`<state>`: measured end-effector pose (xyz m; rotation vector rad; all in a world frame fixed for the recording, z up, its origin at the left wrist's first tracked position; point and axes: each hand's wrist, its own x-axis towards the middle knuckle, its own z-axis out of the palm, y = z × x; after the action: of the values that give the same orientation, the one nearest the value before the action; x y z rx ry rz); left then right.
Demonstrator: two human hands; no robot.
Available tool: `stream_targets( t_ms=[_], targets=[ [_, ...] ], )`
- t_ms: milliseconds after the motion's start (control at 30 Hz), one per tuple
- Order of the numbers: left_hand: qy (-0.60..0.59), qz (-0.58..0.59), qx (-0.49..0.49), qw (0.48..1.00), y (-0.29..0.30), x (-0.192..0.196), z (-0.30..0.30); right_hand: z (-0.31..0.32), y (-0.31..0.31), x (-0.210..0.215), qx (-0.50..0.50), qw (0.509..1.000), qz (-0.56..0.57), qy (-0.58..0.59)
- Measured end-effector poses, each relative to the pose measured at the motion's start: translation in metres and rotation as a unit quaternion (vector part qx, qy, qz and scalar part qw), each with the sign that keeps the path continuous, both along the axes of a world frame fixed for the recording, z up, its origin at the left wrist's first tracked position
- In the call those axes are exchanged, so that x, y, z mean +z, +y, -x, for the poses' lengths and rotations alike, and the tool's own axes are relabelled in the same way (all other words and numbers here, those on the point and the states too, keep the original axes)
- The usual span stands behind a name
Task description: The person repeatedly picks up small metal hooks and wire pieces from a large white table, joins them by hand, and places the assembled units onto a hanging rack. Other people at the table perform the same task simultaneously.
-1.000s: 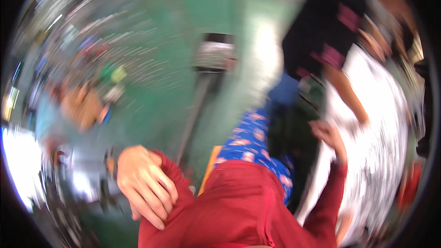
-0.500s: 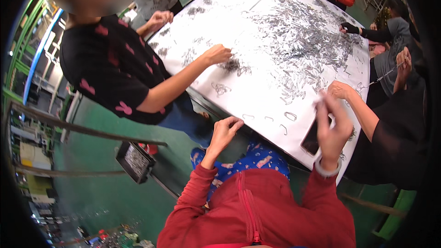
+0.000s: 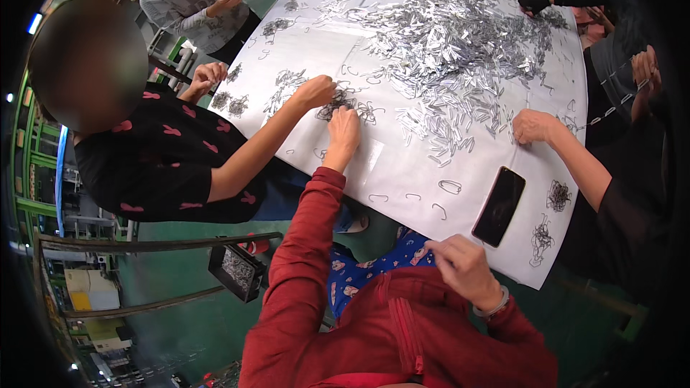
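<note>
Left hand (image 3: 344, 129) out on the white bench (image 3: 402, 172), fingers curled onto dark wire clips (image 3: 343, 104); right hand (image 3: 463, 267) loosely closed, grip unclear, near black phone (image 3: 499, 205).

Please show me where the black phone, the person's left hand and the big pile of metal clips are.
black phone (image 3: 499, 205), head view, screen middle
left hand (image 3: 344, 128), head view, back of hand
pile of metal clips (image 3: 460, 43), head view, heap's middle

A small tangled clump of dark wire clips (image 3: 343, 104) lies on the white table (image 3: 402, 172), beside scattered loose clips.
</note>
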<state>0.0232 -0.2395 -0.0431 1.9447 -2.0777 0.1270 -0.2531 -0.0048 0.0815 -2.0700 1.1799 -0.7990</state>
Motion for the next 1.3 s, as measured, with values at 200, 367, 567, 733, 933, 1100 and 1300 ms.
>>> stream_targets(
  t_ms=[200,367,567,733,933,1100,1300],
  targets=[
    [0.136,-0.071,-0.039,0.987,0.0,0.035,-0.015,0.02,-0.021,0.009,-0.093,0.995,0.046,0.005],
    [0.355,-0.224,-0.054,0.906,0.015,0.064,0.003,0.054,-0.038,0.015,-0.173,0.977,0.039,0.118],
    [0.367,-0.239,-0.231,0.869,0.094,0.055,0.081,0.082,-0.044,0.043,-0.318,0.941,0.118,0.022],
    [0.379,-0.254,-0.219,0.863,0.107,0.047,0.119,0.069,-0.037,0.054,-0.29,0.951,0.109,-0.022],
    [0.41,-0.146,-0.14,0.889,0.118,0.08,0.078,0.078,-0.026,0.044,-0.292,0.95,0.107,0.006],
    [0.291,-0.049,-0.084,0.952,0.155,0.114,0.034,0.068,-0.037,0.008,-0.245,0.968,0.004,0.059],
    [0.328,-0.127,0.009,0.936,0.187,0.091,0.026,0.056,-0.051,-0.006,-0.185,0.976,-0.028,0.108]
  ],
)
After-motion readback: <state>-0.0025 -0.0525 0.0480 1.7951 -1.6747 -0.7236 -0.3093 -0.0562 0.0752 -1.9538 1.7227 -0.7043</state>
